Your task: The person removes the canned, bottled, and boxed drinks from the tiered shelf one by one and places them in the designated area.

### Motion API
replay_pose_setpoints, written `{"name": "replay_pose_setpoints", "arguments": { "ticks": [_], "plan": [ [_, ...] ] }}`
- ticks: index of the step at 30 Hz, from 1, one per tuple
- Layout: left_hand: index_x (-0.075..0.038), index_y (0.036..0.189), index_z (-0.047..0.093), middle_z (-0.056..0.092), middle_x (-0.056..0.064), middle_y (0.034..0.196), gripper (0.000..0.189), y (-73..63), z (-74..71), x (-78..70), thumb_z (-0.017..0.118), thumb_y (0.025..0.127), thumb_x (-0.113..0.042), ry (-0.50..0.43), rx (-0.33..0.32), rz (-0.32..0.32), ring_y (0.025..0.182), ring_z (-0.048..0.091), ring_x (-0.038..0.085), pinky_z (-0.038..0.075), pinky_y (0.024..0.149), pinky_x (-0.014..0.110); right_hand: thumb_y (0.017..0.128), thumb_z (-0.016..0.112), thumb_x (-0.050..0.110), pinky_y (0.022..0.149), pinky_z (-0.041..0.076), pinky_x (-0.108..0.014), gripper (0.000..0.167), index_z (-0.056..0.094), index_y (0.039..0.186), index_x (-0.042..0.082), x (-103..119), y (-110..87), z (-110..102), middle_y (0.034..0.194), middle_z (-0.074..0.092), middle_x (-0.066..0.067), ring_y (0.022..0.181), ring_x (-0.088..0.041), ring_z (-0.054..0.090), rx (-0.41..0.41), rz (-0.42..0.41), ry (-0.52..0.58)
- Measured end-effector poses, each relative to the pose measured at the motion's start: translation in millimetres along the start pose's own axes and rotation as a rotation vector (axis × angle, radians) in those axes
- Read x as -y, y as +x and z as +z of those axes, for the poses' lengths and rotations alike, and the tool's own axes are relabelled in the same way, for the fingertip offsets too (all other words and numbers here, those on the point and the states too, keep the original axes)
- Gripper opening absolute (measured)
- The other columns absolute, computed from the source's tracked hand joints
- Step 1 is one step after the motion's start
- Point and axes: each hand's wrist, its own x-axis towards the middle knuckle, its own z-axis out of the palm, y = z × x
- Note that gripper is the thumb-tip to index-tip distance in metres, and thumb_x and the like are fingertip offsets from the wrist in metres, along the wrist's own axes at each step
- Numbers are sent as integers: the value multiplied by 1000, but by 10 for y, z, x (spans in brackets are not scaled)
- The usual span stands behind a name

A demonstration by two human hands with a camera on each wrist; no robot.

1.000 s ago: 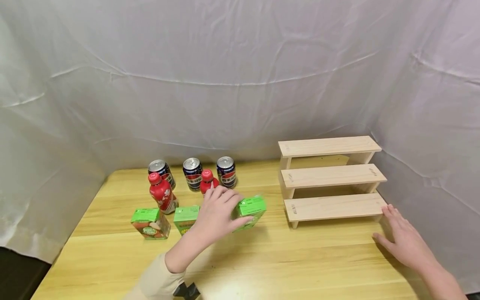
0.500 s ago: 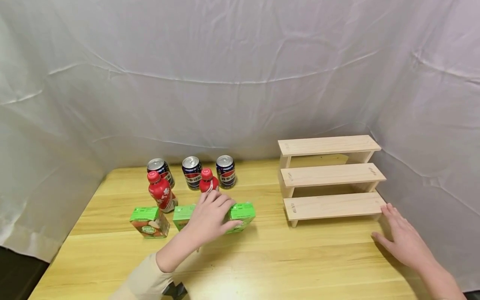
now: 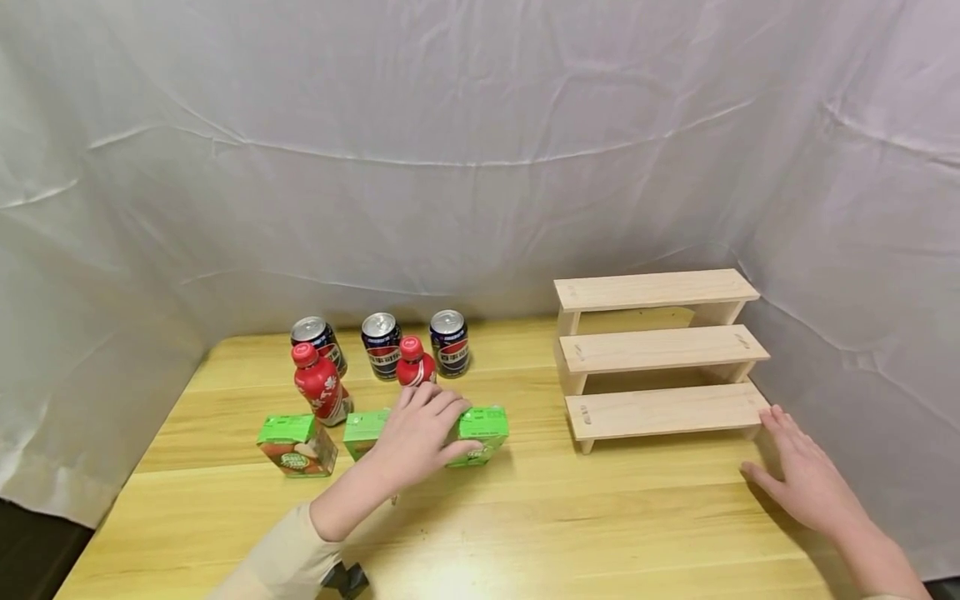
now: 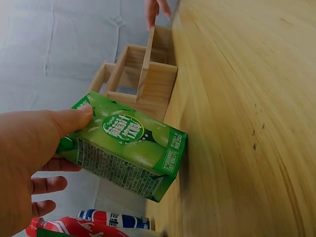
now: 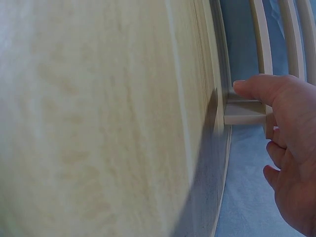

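My left hand [image 3: 420, 433] pinches the top of a green juice box [image 4: 136, 136], thumb on its printed face and fingers behind. That box stands at the right end of a row on the table, partly covered by the hand in the head view. Left of it are another green juice box [image 3: 364, 428], half behind my hand, and a juice box with a green top and red-brown sides [image 3: 294, 446]. My right hand [image 3: 810, 479] lies with fingers extended at the right end of the lowest step of a three-tier wooden shelf [image 3: 671, 412].
Behind the boxes stand two red bottles, one at the left [image 3: 322, 387] and one beyond my left hand [image 3: 415, 365]. Three dark blue cans line the back: left [image 3: 313, 332], middle [image 3: 382, 346] and right [image 3: 451, 343]. Grey cloth [image 3: 480, 208] hangs behind the wooden table [image 3: 570, 533].
My left hand has moved left and slightly toward me with the juice box, which was tilted and now stands straight. Over the last half second it barely moves. My right hand stays by the shelf.
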Motion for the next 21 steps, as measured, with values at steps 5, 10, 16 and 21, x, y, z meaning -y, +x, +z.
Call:
{"name": "replay_pose_setpoints", "arguments": {
  "ticks": [5, 10, 16, 21],
  "plan": [
    [-16, 118, 65, 68, -2, 113, 61, -16, 3, 52, 64, 80, -64, 7, 8, 5, 105, 53, 19, 39, 94, 41, 91, 66, 24, 121, -10, -33, 84, 17, 150, -11, -2, 1, 13, 160, 7, -27, 152, -18, -10, -2, 0, 1],
    [-17, 117, 66, 67, -4, 113, 61, -35, -15, 107, 65, 80, -64, 19, 31, 7, 106, 52, 18, 39, 92, 39, 92, 66, 24, 121, -11, -34, 84, 17, 150, -10, 13, -8, 14, 160, 6, -26, 152, -18, -10, 0, 3, -1],
    [-17, 113, 67, 67, -5, 112, 57, -63, -57, 167, 65, 80, -64, 54, 51, 26, 103, 50, 18, 38, 88, 38, 91, 66, 23, 120, -12, -28, 83, 18, 149, -12, 39, -12, 2, 159, 7, -27, 151, -14, -11, -20, -15, -17],
    [-16, 113, 68, 67, -4, 112, 57, -88, -63, 219, 66, 80, -62, 62, 44, 28, 101, 50, 19, 38, 87, 38, 91, 67, 23, 120, -13, -27, 84, 18, 149, -12, 38, 1, 1, 160, 7, -27, 150, -11, -13, -20, -16, -22]
  ]
}}
